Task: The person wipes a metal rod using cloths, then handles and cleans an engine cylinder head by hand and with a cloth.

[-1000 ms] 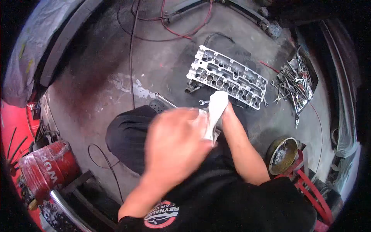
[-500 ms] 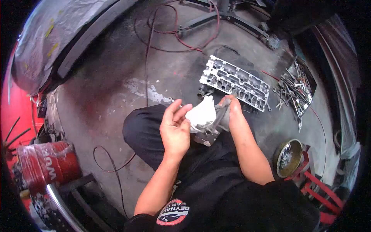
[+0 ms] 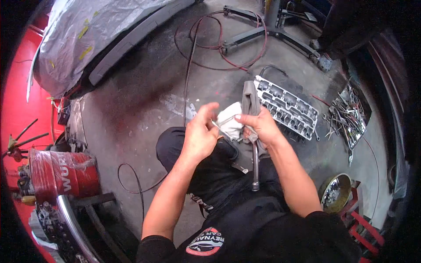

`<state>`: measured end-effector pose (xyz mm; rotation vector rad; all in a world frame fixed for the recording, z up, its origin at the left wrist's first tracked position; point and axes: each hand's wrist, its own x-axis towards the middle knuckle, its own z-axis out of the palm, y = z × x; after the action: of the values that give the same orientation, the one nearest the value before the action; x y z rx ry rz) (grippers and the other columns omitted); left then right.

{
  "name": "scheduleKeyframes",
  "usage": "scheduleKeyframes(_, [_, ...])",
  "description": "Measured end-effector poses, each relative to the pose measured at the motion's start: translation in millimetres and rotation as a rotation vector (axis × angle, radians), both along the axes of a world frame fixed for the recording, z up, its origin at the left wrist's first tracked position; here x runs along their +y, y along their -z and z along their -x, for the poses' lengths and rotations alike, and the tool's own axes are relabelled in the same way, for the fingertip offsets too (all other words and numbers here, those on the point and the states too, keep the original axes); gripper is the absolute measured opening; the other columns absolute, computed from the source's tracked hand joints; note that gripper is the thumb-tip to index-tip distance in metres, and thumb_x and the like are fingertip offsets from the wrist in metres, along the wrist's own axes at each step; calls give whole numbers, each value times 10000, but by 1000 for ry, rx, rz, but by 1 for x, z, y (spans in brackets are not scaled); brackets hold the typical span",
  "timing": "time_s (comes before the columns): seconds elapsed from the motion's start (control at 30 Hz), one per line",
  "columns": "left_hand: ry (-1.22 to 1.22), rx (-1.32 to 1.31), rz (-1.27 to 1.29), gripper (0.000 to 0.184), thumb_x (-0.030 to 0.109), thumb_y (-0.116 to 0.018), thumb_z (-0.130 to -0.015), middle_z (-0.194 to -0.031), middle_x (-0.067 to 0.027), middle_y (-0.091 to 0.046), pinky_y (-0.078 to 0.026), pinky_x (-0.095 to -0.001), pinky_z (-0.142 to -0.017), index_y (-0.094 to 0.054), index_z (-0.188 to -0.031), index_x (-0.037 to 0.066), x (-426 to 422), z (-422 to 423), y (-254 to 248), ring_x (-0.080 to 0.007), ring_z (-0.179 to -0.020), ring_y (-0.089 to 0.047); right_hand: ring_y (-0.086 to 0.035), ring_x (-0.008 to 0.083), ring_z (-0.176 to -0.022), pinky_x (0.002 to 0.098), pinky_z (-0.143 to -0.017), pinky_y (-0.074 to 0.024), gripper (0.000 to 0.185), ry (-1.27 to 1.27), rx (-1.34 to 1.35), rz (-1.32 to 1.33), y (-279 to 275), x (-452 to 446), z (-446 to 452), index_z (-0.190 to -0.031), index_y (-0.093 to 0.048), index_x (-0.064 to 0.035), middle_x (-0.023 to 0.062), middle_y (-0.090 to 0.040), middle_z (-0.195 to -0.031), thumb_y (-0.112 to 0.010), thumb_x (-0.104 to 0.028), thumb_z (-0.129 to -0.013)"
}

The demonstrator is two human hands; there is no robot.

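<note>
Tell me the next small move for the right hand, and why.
Probably draw the grey cloth down along the metal bar: the right hand holds the cloth, and the bar's lower end sticks out bare just below that grip.

The scuffed grey floor, darkly stained and pale-patched, lies beside a bright red surface.

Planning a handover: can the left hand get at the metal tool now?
Likely yes: the left hand is close, and the metal tool juts uncovered from the right hand, leaving its near end free.
</note>
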<state>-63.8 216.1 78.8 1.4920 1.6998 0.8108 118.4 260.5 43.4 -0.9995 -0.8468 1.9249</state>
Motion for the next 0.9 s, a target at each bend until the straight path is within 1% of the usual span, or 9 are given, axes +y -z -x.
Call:
scheduleKeyframes(0.13, [-49,58,119,368,11,-608,-821,-933,-87,-657,-495,-275,-692,-559,-1184,-25,10,11,33,-139,-745,-604,-587,92,-635,253,-536,-462,302,-34,-166,-135,-34,22,-12,-1019,-609,-25,26,-660,-789,-779,-99,-781])
scheduleKeyframes(0.27, [-207,-885,298,273,173,-663,-889,-950,-70,-656,-529,-298,-711,-619,-1104,11,11,-17,22,-147,-826,-624,-626,125,-745,285,-669,-510,312,25,-279,-312,-50,24,-11,-1019,-613,-9,52,-681,-871,-788,-112,-782])
scheduleKeyframes(0.33, [-143,-690,155,254,153,-676,-879,-966,-52,-661,-532,-294,-737,-637,-1078,2,25,-29,35,-150,-853,-633,-607,111,-764,270,-691,-499,271,-17,-329,-282,-53,24,-12,-977,-632,-20,29,-663,-870,-792,-107,-777])
scheduleKeyframes(0.5, [-245,-931,-144,111,-7,-615,-826,-932,-85,-664,-518,-297,-770,-615,-937,-9,49,-9,22,-160,-841,-640,-603,113,-774,286,-724,-491,185,96,-522,-445,-73,52,-17,-920,-652,0,39,-678,-847,-735,-48,-761])
scheduleKeyframes(0.6, [-187,-1237,-171,56,49,-626,-867,-900,-80,-647,-498,-277,-688,-603,-911,22,60,-4,-15,-130,-767,-605,-603,114,-771,287,-720,-488,187,68,-548,-539,-97,59,-10,-916,-653,0,35,-674,-836,-737,-64,-761])
scheduleKeyframes(0.73, [-64,-1071,44,75,90,-652,-874,-822,-57,-633,-491,-273,-649,-606,-881,30,50,26,0,-119,-712,-591,-612,142,-745,295,-692,-487,228,182,-396,-237,-95,87,-17,-942,-647,-9,58,-666,-854,-721,-48,-730])
scheduleKeyframes(0.8, [108,-581,321,136,139,-679,-862,-738,-12,-605,-446,-244,-584,-643,-897,12,39,44,-1,-88,-678,-546,-610,142,-707,293,-624,-487,208,155,-263,-189,-84,98,-30,-912,-635,-11,57,-649,-810,-709,-17,-718])
scheduleKeyframes(0.83, [131,-384,283,146,150,-692,-843,-697,7,-590,-429,-241,-593,-662,-871,10,35,46,-11,-84,-668,-532,-606,137,-698,291,-610,-485,207,127,-279,-162,-85,96,-30,-908,-631,-12,55,-644,-802,-708,-14,-715])
scheduleKeyframes(0.9, [132,-485,37,99,105,-657,-839,-732,1,-596,-432,-256,-653,-648,-840,6,34,52,-5,-91,-691,-535,-602,132,-689,288,-597,-484,207,87,-300,-124,-84,88,-28,-903,-627,-14,54,-639,-793,-708,-11,-713])
